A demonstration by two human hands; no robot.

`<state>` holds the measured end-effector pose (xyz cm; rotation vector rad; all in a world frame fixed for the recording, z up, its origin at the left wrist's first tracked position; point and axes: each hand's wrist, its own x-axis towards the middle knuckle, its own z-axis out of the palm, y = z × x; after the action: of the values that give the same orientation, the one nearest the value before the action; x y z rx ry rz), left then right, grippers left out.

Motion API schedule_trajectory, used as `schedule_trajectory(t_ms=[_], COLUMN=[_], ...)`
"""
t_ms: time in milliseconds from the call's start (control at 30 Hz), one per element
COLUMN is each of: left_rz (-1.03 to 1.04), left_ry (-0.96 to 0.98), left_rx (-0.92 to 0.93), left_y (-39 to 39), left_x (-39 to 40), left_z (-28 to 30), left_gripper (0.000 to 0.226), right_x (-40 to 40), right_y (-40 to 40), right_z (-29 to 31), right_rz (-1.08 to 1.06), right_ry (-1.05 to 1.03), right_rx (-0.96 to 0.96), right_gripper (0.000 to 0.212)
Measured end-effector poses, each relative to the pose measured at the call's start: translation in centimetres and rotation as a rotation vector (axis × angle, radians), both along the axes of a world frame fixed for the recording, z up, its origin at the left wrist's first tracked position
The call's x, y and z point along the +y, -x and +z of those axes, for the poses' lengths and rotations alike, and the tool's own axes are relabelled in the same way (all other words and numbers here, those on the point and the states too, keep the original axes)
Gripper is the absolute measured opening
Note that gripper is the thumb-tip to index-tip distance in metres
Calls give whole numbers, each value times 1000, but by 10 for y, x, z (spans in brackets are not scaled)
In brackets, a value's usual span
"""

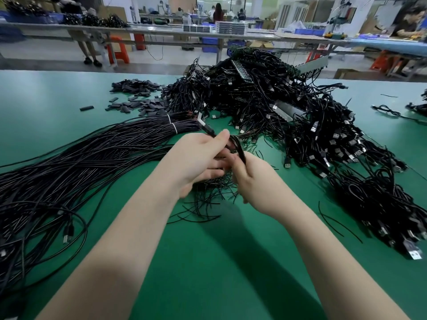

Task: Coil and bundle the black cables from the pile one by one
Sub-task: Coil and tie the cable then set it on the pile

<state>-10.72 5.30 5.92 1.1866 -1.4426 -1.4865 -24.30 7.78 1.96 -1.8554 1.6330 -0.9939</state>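
— Legible text, labels, brands, numbers, signs?
— None readable. Cables (300,116), green table (208,262), blue bins (307,31) on rear benches: no markings discernible; background too blurred.

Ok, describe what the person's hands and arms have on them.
Nothing is worn. The left hand and right hand are bare, without gloves, rings or a watch, and both forearms are uncovered as far as the frame shows; no sleeve is in view.
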Motion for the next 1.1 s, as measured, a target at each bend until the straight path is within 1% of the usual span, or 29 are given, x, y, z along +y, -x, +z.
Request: schedule_trajectory(t_ms=[33, 67, 100, 133, 167, 200, 233, 267, 300, 367, 400, 500, 567, 633, 767, 867, 900, 933, 967, 1000, 1033, 1067, 1100], left_rz=[55, 122, 202, 261, 254, 150, -16, -186, -318, -452, -481, -578, -641, -667, -626, -543, -491, -424, -348, -273, -177, -94, -20], left_ry=[99, 263, 466, 664, 845, 996, 1088, 1144, 1171, 1146, 1125, 1066, 1108, 1180, 1395, 1462, 1453, 1430, 1354, 1240, 1100, 928, 748], left_rx=[-140, -334, -527, -694, -828, -976, -1157, -1292, -1356, -1344, -1333, -1427, -1528, -1556, -1488, -1299, -1253, -1215, -1188, -1169, -1069, -896, -686], left_y=[-2, -5, -8, -10, -10, -7, -1, 6, 11, 17, 17, 17, 11, 4, -14, -21, -21, -22, -24, -28, -33, -36, -36], left_x=[-3, -5, -7, -8, -9, -11, -10, -8, -6, -2, 1, 10, 19, 25, 33, 32, 33, 33, 32, 29, 28, 28, 28], left_z=[-3, -5, -7, -6, -5, -5, -5, -7, -10, -14, -15, -24, -36, -51, -59, -61, -61, -58, -57, -58, -60, -63, -65], left_gripper=[30, 27, 27, 32, 43, 55, 65, 67, 60, 33, 28, 36, 36, 30, 16, 23, 23, 20, 14, 14, 22, 27, 28], right_x=[-4, -7, -9, -9, -8, -7, -6, -5, -4, -1, 1, 9, 13, 15, 15, 13, 13, 13, 13, 13, 13, 11, 9], right_y=[3, 7, 9, 12, 15, 17, 20, 23, 26, 33, 38, 43, 39, 36, 34, 40, 45, 52, 61, 69, 76, 81, 83], right_z=[-5, -11, -15, -19, -21, -23, -23, -22, -20, -17, -17, -19, -23, -27, -25, -13, -7, -2, 2, 5, 5, 2, -5], right_rz=[-26, -49, -49, -16, 52, 129, 197, 250, 289, 340, 360, 436, 494, 530, 559, 557, 563, 560, 518, 428, 296, 140, -22], right_ry=[-63, -158, -272, -393, -497, -577, -638, -685, -723, -780, -799, -841, -890, -940, -985, -960, -947, -933, -917, -877, -787, -645, -476], right_rx=[-88, -202, -327, -448, -548, -620, -656, -653, -611, -460, -386, -232, -175, -150, -130, -159, -197, -245, -298, -340, -348, -307, -224], right_gripper=[33, 35, 34, 33, 32, 32, 33, 34, 36, 36, 36, 34, 31, 29, 28, 27, 32, 43, 57, 67, 70, 66, 57])
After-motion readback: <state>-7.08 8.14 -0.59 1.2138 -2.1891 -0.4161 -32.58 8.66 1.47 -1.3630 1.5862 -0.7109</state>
